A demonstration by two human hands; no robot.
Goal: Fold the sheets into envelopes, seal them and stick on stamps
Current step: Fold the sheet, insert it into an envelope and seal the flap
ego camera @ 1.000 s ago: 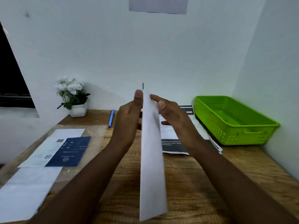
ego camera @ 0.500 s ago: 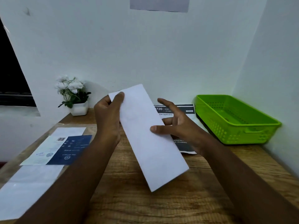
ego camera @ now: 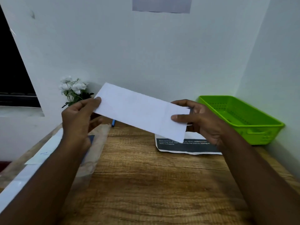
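Observation:
A long white folded sheet hangs in the air above the wooden table, its flat face toward me, sloping down to the right. My left hand pinches its left end between thumb and fingers. My right hand pinches the right end, thumb on the front and fingers behind. More printed sheets with a dark band lie on the table under my right hand.
A green plastic basket stands at the back right against the wall. A white flower pot sits at the back left, a blue pen near it. Papers under clear plastic lie on the left.
The folded sheet has turned from edge-on and upright to nearly horizontal with its face toward me. My hands have moved apart to its two ends.

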